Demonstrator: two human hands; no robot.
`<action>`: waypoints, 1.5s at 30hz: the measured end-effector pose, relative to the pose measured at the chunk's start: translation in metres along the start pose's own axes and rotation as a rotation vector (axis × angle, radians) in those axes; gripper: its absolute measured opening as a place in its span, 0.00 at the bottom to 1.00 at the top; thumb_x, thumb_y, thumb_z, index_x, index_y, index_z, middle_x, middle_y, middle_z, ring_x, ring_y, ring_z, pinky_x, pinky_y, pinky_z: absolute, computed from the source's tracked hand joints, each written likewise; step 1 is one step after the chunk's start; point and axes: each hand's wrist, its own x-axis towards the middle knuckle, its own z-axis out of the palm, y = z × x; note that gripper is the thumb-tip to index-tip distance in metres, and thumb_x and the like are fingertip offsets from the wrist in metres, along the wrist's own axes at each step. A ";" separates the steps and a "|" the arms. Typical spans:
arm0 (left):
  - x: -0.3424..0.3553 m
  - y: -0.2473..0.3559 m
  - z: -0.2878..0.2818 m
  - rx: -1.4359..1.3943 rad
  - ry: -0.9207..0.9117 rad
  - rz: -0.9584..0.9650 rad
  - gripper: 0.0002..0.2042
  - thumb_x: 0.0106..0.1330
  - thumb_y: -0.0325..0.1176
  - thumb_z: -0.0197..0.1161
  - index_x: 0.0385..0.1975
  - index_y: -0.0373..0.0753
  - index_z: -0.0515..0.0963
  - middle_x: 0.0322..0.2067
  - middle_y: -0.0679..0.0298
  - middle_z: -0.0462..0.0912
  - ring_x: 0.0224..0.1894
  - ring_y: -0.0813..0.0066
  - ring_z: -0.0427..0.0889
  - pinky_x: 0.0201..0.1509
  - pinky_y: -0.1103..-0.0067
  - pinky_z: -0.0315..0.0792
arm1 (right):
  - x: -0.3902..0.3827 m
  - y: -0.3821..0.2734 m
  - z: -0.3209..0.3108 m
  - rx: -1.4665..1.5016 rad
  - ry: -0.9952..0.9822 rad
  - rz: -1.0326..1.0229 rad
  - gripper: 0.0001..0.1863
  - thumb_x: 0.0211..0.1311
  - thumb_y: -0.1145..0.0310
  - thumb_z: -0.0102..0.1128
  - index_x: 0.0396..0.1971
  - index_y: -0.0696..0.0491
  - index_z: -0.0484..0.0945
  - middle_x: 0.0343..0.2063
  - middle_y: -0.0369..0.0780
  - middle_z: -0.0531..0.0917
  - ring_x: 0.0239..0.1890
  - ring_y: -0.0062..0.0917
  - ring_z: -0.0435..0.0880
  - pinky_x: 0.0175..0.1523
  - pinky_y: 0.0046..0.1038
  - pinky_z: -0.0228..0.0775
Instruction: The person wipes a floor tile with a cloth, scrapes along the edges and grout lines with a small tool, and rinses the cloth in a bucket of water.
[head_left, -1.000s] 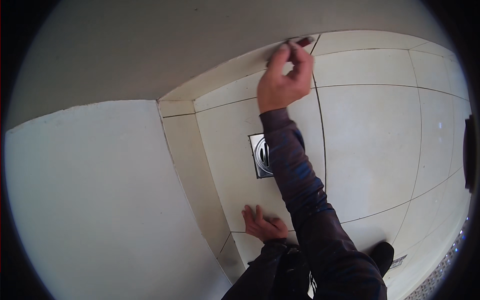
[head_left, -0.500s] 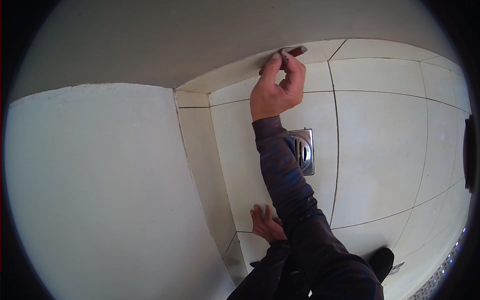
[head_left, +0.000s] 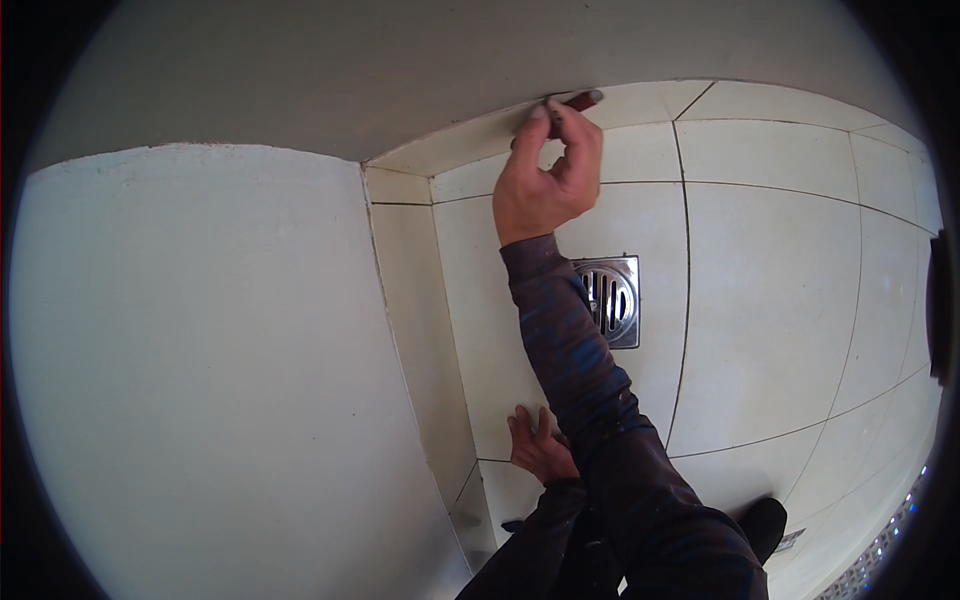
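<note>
My right hand (head_left: 548, 180) pinches a slim dark red tool with a greyish end (head_left: 592, 98) between thumb and fingers. It holds this tool against the top edge of the cream tile skirting (head_left: 640, 103), where the skirting meets the grey wall. The fingers cover much of the tool, so its exact kind and working tip cannot be made out. Lower down, my left hand (head_left: 541, 447) rests on the tiled floor (head_left: 765, 290), fingers apart and nothing visible in it. Part of that hand is hidden behind my right arm.
A square metal floor drain (head_left: 625, 300) lies partly under my right forearm. White wall (head_left: 220, 350) rises on the left and meets the grey wall (head_left: 480, 50) at a corner. A dark shoe (head_left: 764, 527) stands at the lower right, beside a patterned strip.
My right hand has slid a little left along the skirting with the red tool, toward the corner. The view has shifted slightly; my left hand stays on the floor.
</note>
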 end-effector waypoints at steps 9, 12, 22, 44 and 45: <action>0.004 0.004 0.000 -0.033 0.114 0.044 0.35 0.55 0.23 0.66 0.66 0.54 0.72 0.72 0.53 0.70 0.74 0.44 0.68 0.71 0.56 0.60 | -0.011 0.002 -0.003 -0.050 -0.073 -0.091 0.08 0.65 0.83 0.67 0.43 0.59 0.85 0.36 0.38 0.85 0.33 0.22 0.83 0.43 0.26 0.79; 0.008 0.014 -0.010 -0.019 0.066 -0.028 0.32 0.58 0.23 0.66 0.66 0.53 0.73 0.71 0.52 0.71 0.72 0.43 0.71 0.69 0.55 0.66 | -0.005 0.005 -0.011 -0.075 -0.093 -0.023 0.08 0.65 0.82 0.67 0.43 0.59 0.85 0.36 0.39 0.86 0.34 0.24 0.84 0.45 0.27 0.79; 0.008 0.004 -0.003 -0.025 0.076 -0.034 0.22 0.70 0.25 0.62 0.62 0.54 0.76 0.64 0.51 0.79 0.64 0.41 0.79 0.62 0.53 0.76 | -0.012 -0.002 -0.001 -0.023 -0.060 0.043 0.07 0.66 0.80 0.68 0.43 0.58 0.85 0.38 0.39 0.86 0.35 0.23 0.85 0.43 0.26 0.79; -0.002 -0.004 0.007 -0.012 0.080 -0.010 0.25 0.66 0.24 0.68 0.63 0.52 0.75 0.71 0.55 0.72 0.74 0.46 0.68 0.71 0.60 0.66 | -0.012 -0.007 0.002 0.020 -0.057 -0.040 0.13 0.58 0.86 0.68 0.43 0.59 0.84 0.37 0.42 0.86 0.33 0.28 0.84 0.39 0.27 0.78; -0.001 0.001 0.003 -0.016 0.089 -0.007 0.25 0.66 0.25 0.68 0.63 0.53 0.75 0.71 0.55 0.73 0.74 0.46 0.68 0.71 0.60 0.66 | -0.014 -0.005 -0.001 0.026 -0.083 -0.053 0.13 0.58 0.86 0.68 0.43 0.59 0.84 0.37 0.42 0.86 0.33 0.28 0.84 0.39 0.27 0.78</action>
